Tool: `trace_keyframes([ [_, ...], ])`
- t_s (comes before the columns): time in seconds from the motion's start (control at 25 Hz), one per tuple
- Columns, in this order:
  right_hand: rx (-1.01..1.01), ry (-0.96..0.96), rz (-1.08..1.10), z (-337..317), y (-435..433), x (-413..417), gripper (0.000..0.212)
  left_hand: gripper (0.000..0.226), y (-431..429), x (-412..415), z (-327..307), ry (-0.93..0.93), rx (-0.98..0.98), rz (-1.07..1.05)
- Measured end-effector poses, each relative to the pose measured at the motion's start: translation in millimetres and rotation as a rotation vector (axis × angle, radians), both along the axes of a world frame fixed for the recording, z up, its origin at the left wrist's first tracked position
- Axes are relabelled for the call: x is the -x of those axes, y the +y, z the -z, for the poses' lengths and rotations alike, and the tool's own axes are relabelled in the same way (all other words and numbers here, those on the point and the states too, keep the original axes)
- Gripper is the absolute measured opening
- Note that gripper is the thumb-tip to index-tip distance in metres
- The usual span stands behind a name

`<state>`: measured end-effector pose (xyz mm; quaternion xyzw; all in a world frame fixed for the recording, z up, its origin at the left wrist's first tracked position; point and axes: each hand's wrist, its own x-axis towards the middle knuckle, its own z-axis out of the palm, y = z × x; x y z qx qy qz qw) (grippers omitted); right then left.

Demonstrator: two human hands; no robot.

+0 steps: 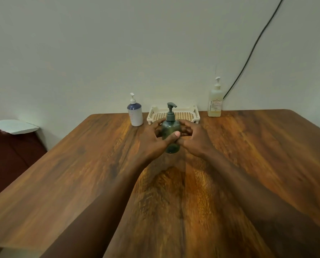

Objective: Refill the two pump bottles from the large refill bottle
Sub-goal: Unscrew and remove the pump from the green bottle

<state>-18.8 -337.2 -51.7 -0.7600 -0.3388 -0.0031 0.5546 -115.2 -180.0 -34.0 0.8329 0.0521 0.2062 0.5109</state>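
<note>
A dark green pump bottle stands upright in the middle of the wooden table. My left hand grips its body from the left, thumb across the front. From the right, my right hand curls its fingers around the same bottle. A white pump bottle with a blue upper part stands behind to the left. The tall, clear refill bottle with yellowish liquid and a white pump stands at the back right, by the wall.
A cream lattice tray sits against the wall right behind the green bottle. A black cable runs down the wall to the back right. A dark red seat with a white sheet lies left of the table.
</note>
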Motion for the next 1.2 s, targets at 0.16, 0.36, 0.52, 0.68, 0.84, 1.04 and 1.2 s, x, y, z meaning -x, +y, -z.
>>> trace_keyframes([
  [0.16,-0.056,0.030,-0.091,9,-32,24,0.075,0.086,-21,22,21,-0.072,0.087,0.074],
  [0.36,-0.141,0.187,-0.140,38,-62,30,0.071,0.088,-32,18,49,-0.108,0.052,0.124],
  [0.52,-0.078,0.091,-0.073,49,-73,17,0.060,0.081,-46,7,60,-0.101,0.073,0.113],
  [0.68,-0.176,0.089,0.014,41,-73,14,0.047,0.085,-57,0,57,-0.172,-0.013,0.041],
  [0.84,-0.191,-0.182,0.268,30,-63,26,0.054,0.086,-67,-2,57,-0.245,-0.160,-0.024],
  [1.04,-0.231,-0.169,0.396,23,-54,37,0.056,0.075,-64,7,57,-0.223,-0.164,0.016],
  [1.2,-0.225,-0.248,0.415,22,-47,42,0.037,0.090,-55,15,59,-0.208,-0.135,0.044],
])
